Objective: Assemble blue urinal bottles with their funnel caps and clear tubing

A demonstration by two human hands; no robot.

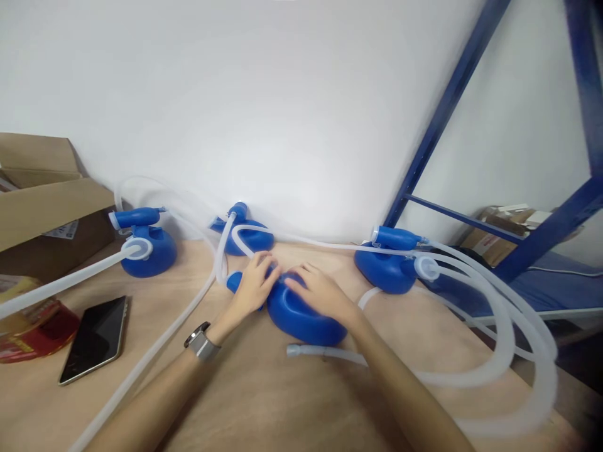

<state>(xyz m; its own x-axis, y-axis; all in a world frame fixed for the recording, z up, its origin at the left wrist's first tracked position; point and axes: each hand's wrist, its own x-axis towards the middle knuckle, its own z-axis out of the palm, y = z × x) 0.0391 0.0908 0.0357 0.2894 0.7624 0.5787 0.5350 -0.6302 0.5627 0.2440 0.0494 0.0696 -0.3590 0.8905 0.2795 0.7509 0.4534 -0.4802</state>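
Note:
A blue plastic bottle [301,317] with a rounded body lies on the wooden table in front of me. My left hand [255,284] is closed around its neck end, where a blue cylindrical piece [233,282] shows beside the fingers. From the right, my right hand [323,292] grips the top of the body, its fingers bent over the surface. Fingertips of both hands nearly meet, and the part under them is hidden. Just below the bottle lies the loose end of a translucent hose [325,353].
Three similar blue bottles with hoses stand along the wall: one at left [155,254], one behind my hands [257,238], one at right [384,270]. A phone [94,339], a red container [42,333] and a cardboard box [51,201] are left. Blue metal frame [443,119] rises right.

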